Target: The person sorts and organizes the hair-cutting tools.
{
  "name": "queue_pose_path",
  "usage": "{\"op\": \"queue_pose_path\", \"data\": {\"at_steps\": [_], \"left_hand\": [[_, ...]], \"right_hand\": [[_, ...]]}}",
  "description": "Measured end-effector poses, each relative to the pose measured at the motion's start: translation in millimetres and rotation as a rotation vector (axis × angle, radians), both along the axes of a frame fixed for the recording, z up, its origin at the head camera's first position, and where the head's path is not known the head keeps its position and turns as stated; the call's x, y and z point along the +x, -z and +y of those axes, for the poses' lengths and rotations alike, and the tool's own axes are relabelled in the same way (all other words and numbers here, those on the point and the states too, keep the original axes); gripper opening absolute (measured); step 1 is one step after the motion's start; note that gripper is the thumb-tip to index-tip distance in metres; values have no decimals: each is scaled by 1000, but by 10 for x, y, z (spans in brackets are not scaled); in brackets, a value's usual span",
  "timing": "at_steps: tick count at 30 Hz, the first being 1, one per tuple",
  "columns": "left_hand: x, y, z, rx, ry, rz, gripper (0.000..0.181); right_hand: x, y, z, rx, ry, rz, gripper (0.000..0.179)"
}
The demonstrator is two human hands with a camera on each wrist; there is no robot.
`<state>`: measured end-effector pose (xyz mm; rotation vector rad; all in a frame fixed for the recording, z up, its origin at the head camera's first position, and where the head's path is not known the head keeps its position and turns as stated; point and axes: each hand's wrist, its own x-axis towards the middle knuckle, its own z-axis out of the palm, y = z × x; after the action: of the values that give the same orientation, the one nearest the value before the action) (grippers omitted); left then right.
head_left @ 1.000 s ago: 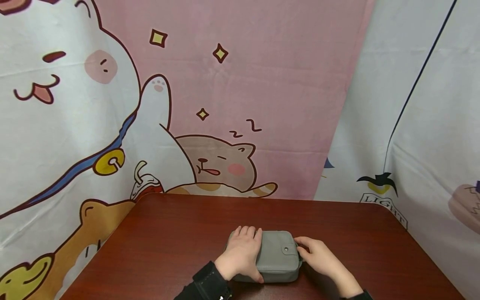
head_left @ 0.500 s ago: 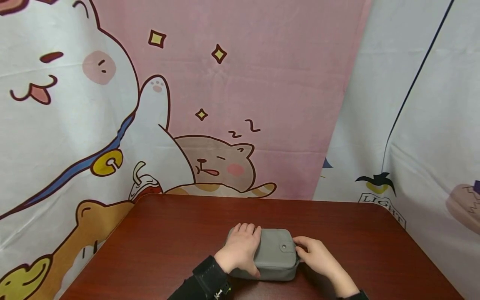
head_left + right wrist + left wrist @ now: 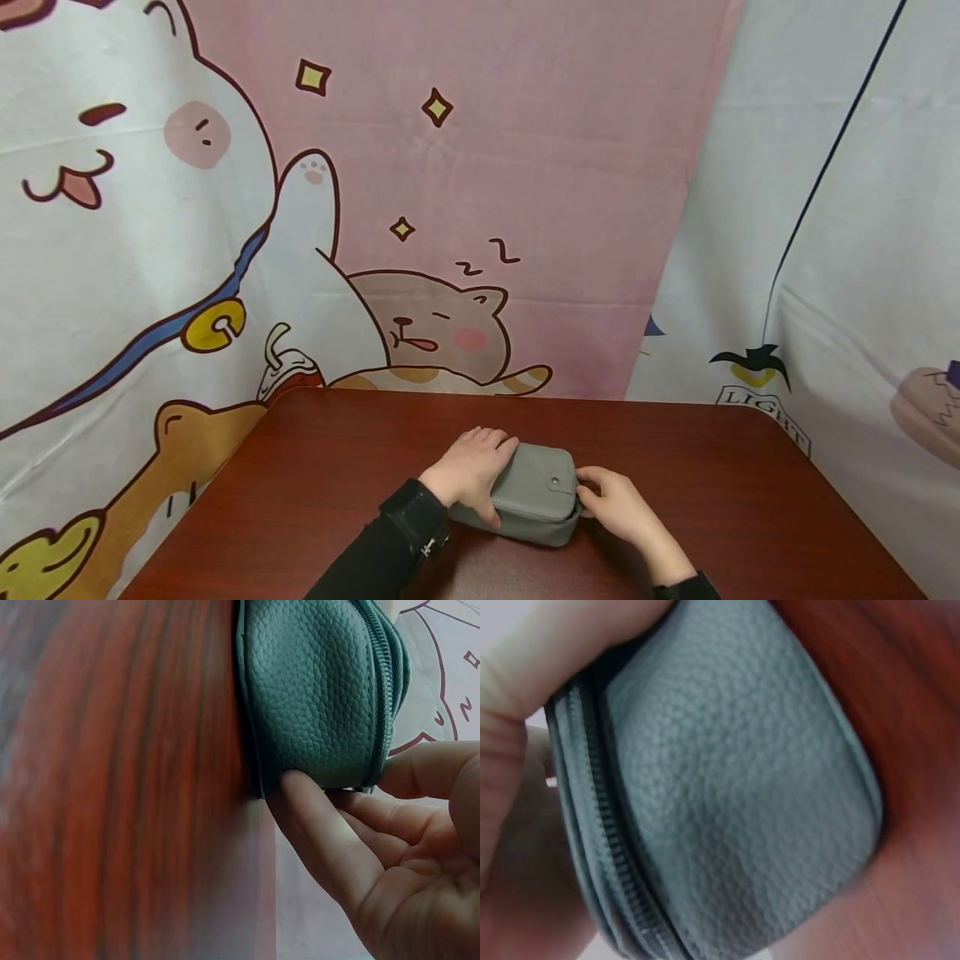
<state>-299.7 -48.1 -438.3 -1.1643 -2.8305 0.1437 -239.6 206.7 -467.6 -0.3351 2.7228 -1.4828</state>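
Observation:
A grey pebbled-leather zippered case [image 3: 534, 483] lies on the table at an angle, its snap tab facing up near the right end. My left hand [image 3: 471, 468] grips its left part from above, fingers over the top and thumb down the near side. In the left wrist view, the closed zipper [image 3: 607, 817] runs under the rim of the lid. At the case's right end, my right hand [image 3: 617, 505] holds on by its fingertips. In the right wrist view, the thumb is by the zipper [image 3: 381, 682] and another fingertip touches the lower end wall; any zipper pull is hidden.
The reddish-brown wooden table [image 3: 360, 450] extends around the case on all sides. Behind it hangs a printed cloth [image 3: 570, 208] with cartoon animals, and a white cloth [image 3: 862, 250] hangs at the right.
The case has shifted a little left and away and turned, so its right end now sits nearer to me. Both hands have moved along with it.

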Motion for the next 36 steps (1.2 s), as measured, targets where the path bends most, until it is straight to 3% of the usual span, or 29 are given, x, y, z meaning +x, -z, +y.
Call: {"op": "queue_pose_path", "data": {"at_steps": [5,11,16,29,36], "left_hand": [[-102,-19,-47,-4,40,-17,121],[-208,-37,-66,-61,71,9,123],[-281,-38,-55,-91,72,10,125],[-363,-64,-85,-120,90,4,124],[-372,-66,-86,-122,102,8,124]], "right_hand": [[-8,11,-48,-27,4,-17,33],[-5,3,-101,-34,-26,-13,32],[-9,-6,-119,-36,-60,-20,33],[-18,-24,-115,-52,-124,-11,35],[-50,-68,9,-49,-210,-72,43]]}}
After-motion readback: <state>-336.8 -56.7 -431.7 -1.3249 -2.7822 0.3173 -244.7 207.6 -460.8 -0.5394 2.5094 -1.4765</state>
